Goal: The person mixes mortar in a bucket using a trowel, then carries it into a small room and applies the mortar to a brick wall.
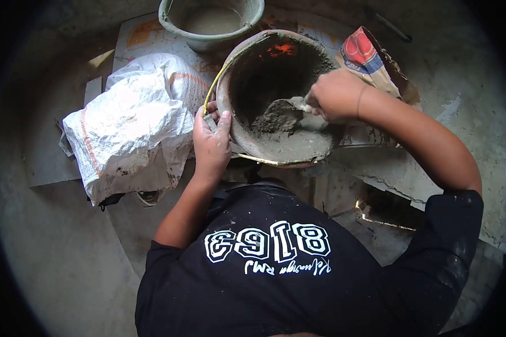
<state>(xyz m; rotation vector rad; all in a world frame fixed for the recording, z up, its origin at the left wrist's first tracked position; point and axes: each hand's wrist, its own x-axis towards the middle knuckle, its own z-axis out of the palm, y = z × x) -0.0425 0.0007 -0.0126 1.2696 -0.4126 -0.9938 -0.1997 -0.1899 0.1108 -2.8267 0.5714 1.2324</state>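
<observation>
A mortar-caked bucket [226, 92] leans toward me, its mouth open to view, with wet grey mortar [312, 143] along its lower wall. My left hand [212, 143] is closed at the bucket's left side, where a yellow handle [211, 90] and a small grey piece pass through the fingers. Inside the mouth, my right hand [336, 95] is wrapped round the grip of a trowel [298, 103]. A heap of mortar [278, 117] covers most of the trowel's blade, so its shape is hidden.
Behind the bucket stands a basin [208, 42] holding greyish liquid. White woven sacks [132, 121] are piled at the left. A torn paper bag [371, 62] stands at the right, near the right forearm. A thin dark tool [393, 27] lies on the floor beyond.
</observation>
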